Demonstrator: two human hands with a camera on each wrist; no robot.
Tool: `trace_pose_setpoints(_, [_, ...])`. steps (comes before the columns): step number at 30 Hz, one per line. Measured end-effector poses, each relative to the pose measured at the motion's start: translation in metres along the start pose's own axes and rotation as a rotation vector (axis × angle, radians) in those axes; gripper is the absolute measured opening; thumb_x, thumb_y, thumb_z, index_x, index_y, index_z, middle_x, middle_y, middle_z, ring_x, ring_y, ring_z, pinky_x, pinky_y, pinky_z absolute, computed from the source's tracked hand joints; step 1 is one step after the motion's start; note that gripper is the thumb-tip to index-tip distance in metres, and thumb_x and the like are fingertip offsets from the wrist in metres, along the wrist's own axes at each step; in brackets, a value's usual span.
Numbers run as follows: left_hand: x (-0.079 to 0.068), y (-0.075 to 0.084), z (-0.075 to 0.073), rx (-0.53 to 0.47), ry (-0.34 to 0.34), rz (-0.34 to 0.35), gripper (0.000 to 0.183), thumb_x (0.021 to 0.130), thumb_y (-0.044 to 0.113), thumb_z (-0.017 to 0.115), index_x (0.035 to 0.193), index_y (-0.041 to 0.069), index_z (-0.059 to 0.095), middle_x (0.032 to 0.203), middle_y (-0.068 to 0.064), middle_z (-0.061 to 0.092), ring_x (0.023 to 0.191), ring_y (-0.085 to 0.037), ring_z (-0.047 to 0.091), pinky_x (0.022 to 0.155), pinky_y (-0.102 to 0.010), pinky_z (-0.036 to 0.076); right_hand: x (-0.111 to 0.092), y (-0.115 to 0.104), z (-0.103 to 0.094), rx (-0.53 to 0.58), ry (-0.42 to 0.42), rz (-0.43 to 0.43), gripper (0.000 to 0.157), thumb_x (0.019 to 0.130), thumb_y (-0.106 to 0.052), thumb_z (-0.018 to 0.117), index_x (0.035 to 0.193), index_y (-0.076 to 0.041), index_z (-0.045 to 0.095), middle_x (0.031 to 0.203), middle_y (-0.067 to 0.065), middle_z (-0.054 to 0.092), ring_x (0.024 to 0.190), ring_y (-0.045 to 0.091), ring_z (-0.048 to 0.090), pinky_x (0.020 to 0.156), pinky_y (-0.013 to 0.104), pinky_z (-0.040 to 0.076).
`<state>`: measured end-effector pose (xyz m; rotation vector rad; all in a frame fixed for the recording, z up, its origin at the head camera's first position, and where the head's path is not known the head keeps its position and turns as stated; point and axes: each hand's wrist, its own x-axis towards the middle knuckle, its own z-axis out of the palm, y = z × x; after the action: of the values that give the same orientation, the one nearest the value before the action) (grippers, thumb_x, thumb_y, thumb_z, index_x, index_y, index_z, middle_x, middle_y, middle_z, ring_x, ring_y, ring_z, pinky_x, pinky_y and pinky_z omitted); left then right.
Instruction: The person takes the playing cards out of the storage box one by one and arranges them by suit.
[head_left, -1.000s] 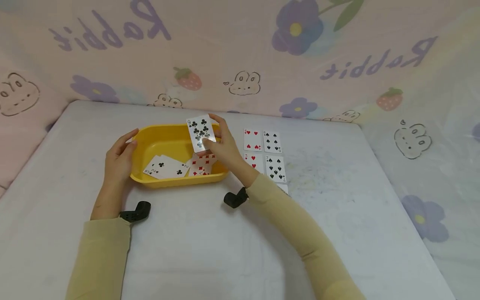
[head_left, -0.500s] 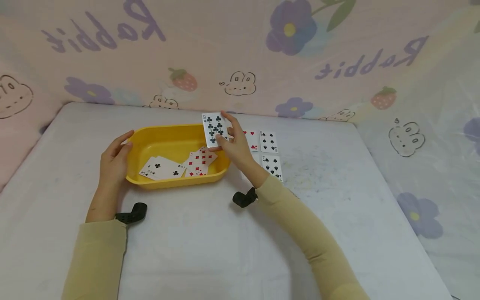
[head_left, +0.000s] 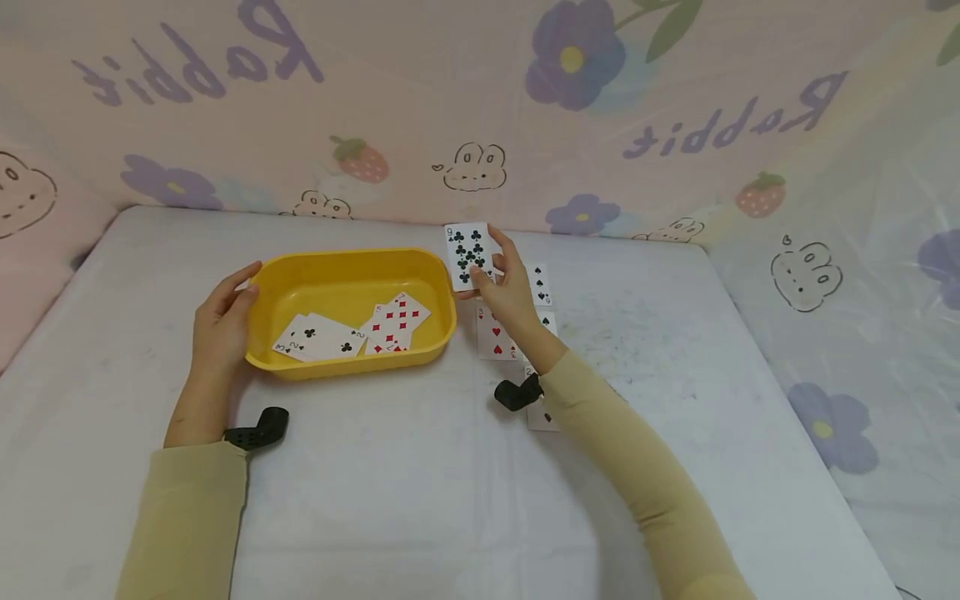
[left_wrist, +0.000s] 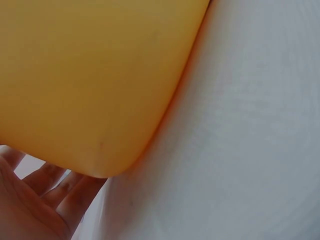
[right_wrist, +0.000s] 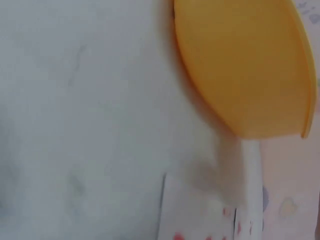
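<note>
My right hand [head_left: 510, 287] pinches a playing card, the nine of clubs [head_left: 460, 258], thumb on its face and fingers behind. It hangs just past the right end of a yellow plastic tub [head_left: 352, 358]. Against the tub's left end, my left hand [head_left: 221, 325] holds the rim, the thumb close at the edge; in the left wrist view its fingers [left_wrist: 75, 197] reach behind the tub's wall. Inside the tub lie club cards [head_left: 322, 336] and overlapping diamond cards [head_left: 397, 321], faces up. The right wrist view does not show the held card.
Face-up cards lie in two columns right of the tub: a heart card [head_left: 495, 333] at left, spade cards [head_left: 539, 283] at right. My right hand and forearm cover part of them. A printed rabbit cloth [head_left: 420, 108] rises behind the white table [head_left: 375, 500].
My right hand has carried the nine of clubs rightward from over the tub to beyond its right end. More of the diamond cards shows now. The left hand stays at the tub's rim.
</note>
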<state>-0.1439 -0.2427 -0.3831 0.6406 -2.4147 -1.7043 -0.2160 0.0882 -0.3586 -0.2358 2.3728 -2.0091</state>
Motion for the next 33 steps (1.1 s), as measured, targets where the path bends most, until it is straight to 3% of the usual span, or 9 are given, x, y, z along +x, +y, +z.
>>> trace_pose_setpoints(4, [0.0,0.0,0.0,0.006,0.002,-0.002,0.041,0.102,0.041,0.035,0.143,0.04,0.042,0.148,-0.004,0.041,0.109,-0.005,0.043,0.107,-0.027,0.039,0.002,0.008,-0.013,-0.007,0.034,-0.005,0.068,0.092,0.002,0.056,0.15,-0.021,0.029,0.127,0.024,0.049,0.066,0.036,0.063,0.074,0.049,0.056])
trace_pose_setpoints(7, [0.0,0.0,0.0,0.003,0.004,-0.001,0.041,0.102,0.04,0.036,0.143,0.04,0.043,0.146,-0.004,0.042,0.108,-0.005,0.043,0.107,-0.028,0.039,0.003,0.014,-0.022,-0.028,0.066,-0.007,0.067,0.092,0.001,0.056,0.15,-0.021,0.029,0.112,0.025,0.051,0.063,0.04,0.06,0.074,0.05,0.055])
trace_pose_setpoints(12, [0.0,-0.001,0.0,-0.006,0.0,0.0,0.041,0.102,0.039,0.036,0.143,0.04,0.043,0.142,-0.004,0.043,0.106,-0.004,0.043,0.106,-0.028,0.039,0.002,0.021,-0.039,-0.074,0.119,0.019,0.066,0.093,-0.002,0.056,0.151,-0.022,0.029,0.131,0.026,0.043,0.062,0.034,0.059,0.077,0.05,0.055])
trace_pose_setpoints(15, [0.0,0.0,0.0,-0.009,-0.004,0.007,0.041,0.102,0.04,0.036,0.143,0.039,0.043,0.142,-0.003,0.043,0.105,-0.003,0.042,0.107,-0.028,0.039,-0.001,0.019,-0.048,-0.105,0.139,0.055,0.066,0.094,-0.004,0.056,0.151,-0.024,0.028,0.14,0.026,0.038,0.07,0.032,0.059,0.081,0.05,0.054])
trace_pose_setpoints(18, [0.0,0.0,-0.001,-0.009,-0.005,0.011,0.041,0.102,0.04,0.036,0.143,0.039,0.043,0.144,-0.004,0.043,0.107,-0.004,0.042,0.107,-0.029,0.038,-0.001,0.024,-0.058,-0.146,0.166,0.051,0.064,0.094,-0.006,0.056,0.15,-0.024,0.03,0.11,0.017,0.054,0.068,0.025,0.055,0.073,0.04,0.055])
trace_pose_setpoints(20, [0.0,0.0,-0.001,-0.009,-0.004,0.012,0.041,0.102,0.039,0.036,0.143,0.039,0.043,0.144,-0.004,0.043,0.106,-0.004,0.043,0.107,-0.029,0.038,-0.002,0.026,-0.064,-0.192,0.194,0.051,0.063,0.094,-0.008,0.056,0.15,-0.024,0.031,0.089,0.01,0.054,0.068,0.021,0.051,0.067,0.033,0.049])
trace_pose_setpoints(22, [0.0,0.0,0.0,-0.01,-0.004,0.012,0.041,0.102,0.039,0.037,0.143,0.039,0.043,0.143,-0.004,0.044,0.106,-0.004,0.043,0.107,-0.029,0.039,-0.001,0.033,-0.071,-0.22,0.224,0.06,0.062,0.094,-0.011,0.057,0.149,-0.028,0.032,0.075,0.002,0.044,0.067,0.013,0.047,0.063,0.027,0.041])
trace_pose_setpoints(28, [0.001,-0.002,-0.001,-0.019,-0.004,0.018,0.041,0.102,0.038,0.038,0.142,0.039,0.045,0.135,0.0,0.046,0.103,-0.001,0.043,0.105,-0.026,0.04,0.0,0.037,-0.087,-0.257,0.297,0.166,0.063,0.094,-0.015,0.057,0.148,-0.033,0.032,0.071,0.001,0.042,0.058,0.01,0.037,0.058,0.025,0.036])
trace_pose_setpoints(33, [0.001,-0.002,-0.001,-0.014,0.004,0.01,0.04,0.102,0.04,0.037,0.141,0.04,0.045,0.133,0.002,0.047,0.102,-0.001,0.043,0.103,-0.023,0.041,0.003,0.041,-0.098,-0.28,0.333,0.22,0.065,0.093,-0.012,0.058,0.149,-0.03,0.031,0.072,0.0,0.048,0.056,0.007,0.039,0.054,0.021,0.036])
